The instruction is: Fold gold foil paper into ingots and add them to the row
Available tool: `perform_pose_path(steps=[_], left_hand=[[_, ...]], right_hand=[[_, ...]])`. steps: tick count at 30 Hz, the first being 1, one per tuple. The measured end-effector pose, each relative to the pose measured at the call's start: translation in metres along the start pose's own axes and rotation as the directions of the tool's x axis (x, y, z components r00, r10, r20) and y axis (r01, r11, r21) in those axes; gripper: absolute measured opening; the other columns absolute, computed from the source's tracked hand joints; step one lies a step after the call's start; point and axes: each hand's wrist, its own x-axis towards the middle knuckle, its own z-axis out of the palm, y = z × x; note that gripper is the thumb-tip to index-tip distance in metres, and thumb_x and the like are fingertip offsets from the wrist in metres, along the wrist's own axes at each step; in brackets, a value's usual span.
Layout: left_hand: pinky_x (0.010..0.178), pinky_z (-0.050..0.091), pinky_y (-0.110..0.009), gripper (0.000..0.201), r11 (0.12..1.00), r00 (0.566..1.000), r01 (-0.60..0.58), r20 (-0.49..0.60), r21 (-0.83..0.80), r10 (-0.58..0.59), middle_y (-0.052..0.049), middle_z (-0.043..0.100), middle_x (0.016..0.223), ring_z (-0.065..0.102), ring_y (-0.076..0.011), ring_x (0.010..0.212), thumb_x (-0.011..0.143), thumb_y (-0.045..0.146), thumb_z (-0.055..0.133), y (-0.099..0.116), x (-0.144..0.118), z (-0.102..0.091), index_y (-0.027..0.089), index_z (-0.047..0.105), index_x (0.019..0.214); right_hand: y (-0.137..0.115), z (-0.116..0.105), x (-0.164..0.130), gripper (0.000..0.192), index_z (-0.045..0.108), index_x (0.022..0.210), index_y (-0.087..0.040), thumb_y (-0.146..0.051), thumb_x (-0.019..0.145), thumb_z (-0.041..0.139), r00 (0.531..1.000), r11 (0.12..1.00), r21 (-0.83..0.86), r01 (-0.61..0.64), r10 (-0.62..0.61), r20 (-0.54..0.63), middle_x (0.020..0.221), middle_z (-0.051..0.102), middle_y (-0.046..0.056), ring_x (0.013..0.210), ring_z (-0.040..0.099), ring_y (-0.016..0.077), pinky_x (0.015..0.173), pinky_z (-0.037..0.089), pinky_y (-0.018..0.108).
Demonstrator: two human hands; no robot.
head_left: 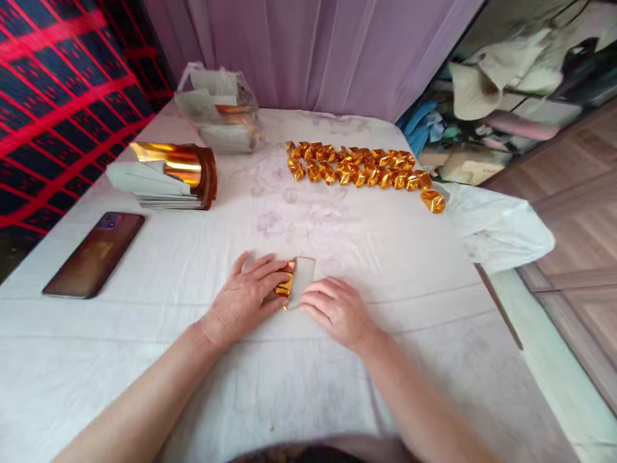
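Gold-backed paper (303, 278), apparently only partly folded, lies mid-table on a white tablecloth (308, 379) between a person's two hands. The left hand (248, 289) rests flat over its foil-covered side, fingers slightly apart; the right hand (340, 310) has its fingers close together at the opposite edge, though whether they pinch the paper cannot be told. A phone (94, 255) lies off to the left. Beyond it, a stack of sheets (159, 180) looks unworked. Across the cloth, rows of gold pieces (346, 173) appear finished, while farther back a clear bag (212, 106) seems to hold more unfolded paper.
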Motion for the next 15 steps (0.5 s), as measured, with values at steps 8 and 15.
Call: perform_pose_path(steps=[8,15], left_hand=[[0.117,0.015,-0.058,0.036,0.999,0.999,-0.014,-0.046,-0.043,0.012,-0.002,0.056,0.141,0.042,-0.0300,0.137,0.086,0.036,0.064,0.001,-0.001,0.003,0.028,0.060,0.121],[0.117,0.016,-0.058,0.037,0.999,0.998,0.002,-0.066,-0.048,-0.005,-0.003,0.057,0.141,0.042,-0.0310,0.137,0.086,0.036,0.065,0.003,-0.002,0.004,0.027,0.060,0.121]], right_hand=[[0.000,0.001,0.005,0.016,0.069,0.084,-0.021,-0.025,0.094,0.057,0.995,0.993,0.081,-0.092,0.095,-0.034,0.089,0.069,0.004,0.081,0.061,0.0171,0.076,0.048,0.032],[-0.003,0.006,0.012,0.011,0.067,0.079,-0.022,-0.021,0.089,0.063,0.982,0.982,0.051,-0.179,0.182,-0.044,0.086,0.067,0.003,0.080,0.061,0.0174,0.075,0.047,0.032]])
